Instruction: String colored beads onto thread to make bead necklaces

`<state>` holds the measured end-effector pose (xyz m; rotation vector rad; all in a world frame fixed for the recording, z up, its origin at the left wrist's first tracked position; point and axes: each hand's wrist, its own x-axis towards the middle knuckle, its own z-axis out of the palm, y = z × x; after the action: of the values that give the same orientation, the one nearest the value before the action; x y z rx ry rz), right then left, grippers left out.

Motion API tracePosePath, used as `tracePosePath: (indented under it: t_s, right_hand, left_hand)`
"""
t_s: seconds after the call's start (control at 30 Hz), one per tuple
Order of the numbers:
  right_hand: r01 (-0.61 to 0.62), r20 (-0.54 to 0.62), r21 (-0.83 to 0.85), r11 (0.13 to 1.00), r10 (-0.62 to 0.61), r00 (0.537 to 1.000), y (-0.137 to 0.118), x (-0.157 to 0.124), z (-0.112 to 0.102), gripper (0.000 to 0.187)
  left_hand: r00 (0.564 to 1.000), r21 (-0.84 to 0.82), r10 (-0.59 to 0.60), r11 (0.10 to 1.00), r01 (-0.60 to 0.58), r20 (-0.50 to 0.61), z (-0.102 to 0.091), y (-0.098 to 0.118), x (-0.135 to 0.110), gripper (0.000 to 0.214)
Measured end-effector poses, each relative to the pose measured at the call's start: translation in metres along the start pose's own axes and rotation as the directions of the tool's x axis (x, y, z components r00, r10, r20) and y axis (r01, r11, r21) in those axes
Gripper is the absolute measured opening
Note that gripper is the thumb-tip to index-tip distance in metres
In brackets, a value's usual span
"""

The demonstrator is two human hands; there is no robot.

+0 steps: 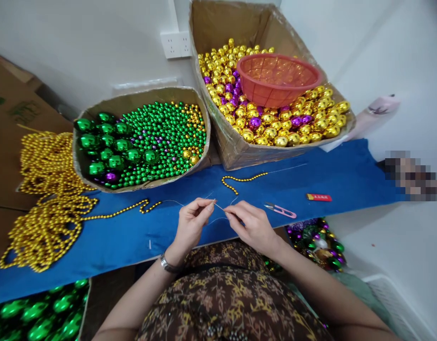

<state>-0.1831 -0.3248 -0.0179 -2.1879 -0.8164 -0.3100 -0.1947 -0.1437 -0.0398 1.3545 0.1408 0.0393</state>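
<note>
My left hand point(194, 220) and my right hand point(252, 225) are close together over the blue cloth, each pinching a thin pale thread point(219, 206) that spans the small gap between them. A long gold bead string point(115, 213) lies to the left, its loose thread running toward my left hand. Beyond my hands rests a short gold bead string point(245, 180), with thread at both ends. To the right of my right hand lie pink thread snips point(281, 210). Whether the thread is knotted between my fingers is too small to make out.
A carton of green beads point(142, 187) and a larger carton of gold beads point(236, 156) stand along the back. A red basket point(278, 94) sits on the gold beads. Piled bead strings point(44, 232) cover the left end. A red lighter point(318, 197) lies right on the blue cloth point(133, 241).
</note>
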Motion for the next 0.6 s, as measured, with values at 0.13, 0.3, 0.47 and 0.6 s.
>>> tracePosePath:
  t_s: [0.13,0.3,0.47,0.6]
  right_hand:
    - [0.012,0.016,-0.01,1.0,-0.012,1.0,0.0,0.001,-0.001,0.019]
    - [0.049,0.036,-0.034,0.998,-0.048,0.998,0.001,0.003,0.0,0.019]
    - [-0.003,0.111,0.068,0.998,-0.004,0.994,-0.003,0.008,-0.003,0.018]
    - [-0.204,0.249,0.268,0.942,0.137,0.959,-0.006,0.009,-0.007,0.018]
  left_hand:
    - [0.995,-0.104,-0.1,0.989,0.102,0.018,0.002,0.003,0.001,0.027]
    - [0.987,-0.179,-0.153,0.971,0.159,0.045,0.007,0.012,0.005,0.028]
    - [0.979,-0.221,-0.19,0.954,0.202,0.076,0.013,0.022,0.009,0.029]
    - [0.975,-0.219,-0.219,0.95,0.223,0.041,0.013,0.022,0.014,0.032]
